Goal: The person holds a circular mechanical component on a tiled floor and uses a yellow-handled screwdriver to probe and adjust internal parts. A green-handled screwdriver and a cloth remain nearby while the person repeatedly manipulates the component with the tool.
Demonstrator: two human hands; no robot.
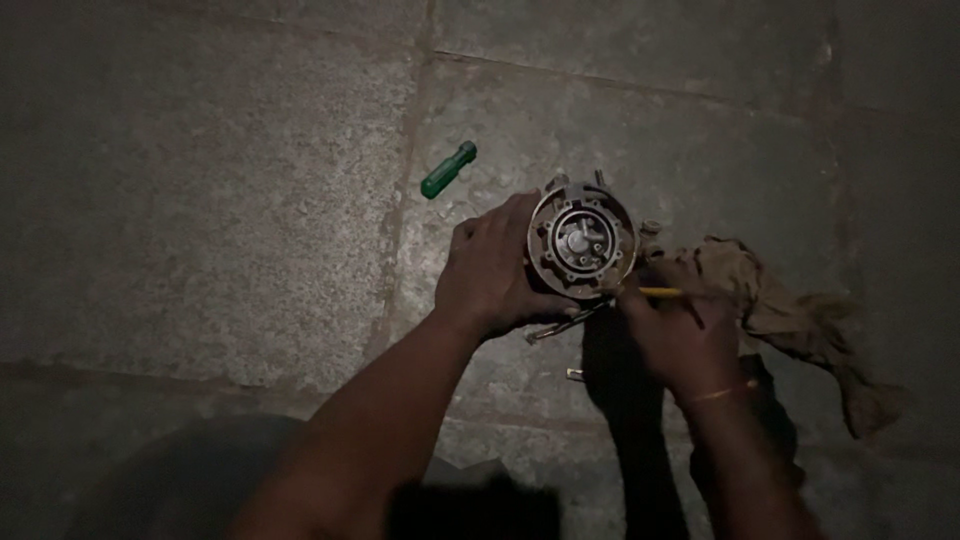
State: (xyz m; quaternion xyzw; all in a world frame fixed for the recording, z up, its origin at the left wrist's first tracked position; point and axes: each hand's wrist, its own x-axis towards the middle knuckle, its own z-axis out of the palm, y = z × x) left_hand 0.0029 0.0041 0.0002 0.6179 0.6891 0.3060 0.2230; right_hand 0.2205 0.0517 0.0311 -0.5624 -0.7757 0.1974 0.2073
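Observation:
A round metal machine part (582,240), rusty with a ring of holes and a central hub, is tilted up off a stone floor. My left hand (492,272) grips its left rim. My right hand (675,325) holds a thin yellow-handled tool (662,292) whose tip meets the part's lower right edge. A bangle sits on my right wrist. Thin metal pieces (556,326) stick out under the part.
A green-handled screwdriver (448,170) lies on the floor up and left of the part. A crumpled brown rag (790,310) lies to the right. The floor is grey stone slabs (200,200) with seams. The scene is dim.

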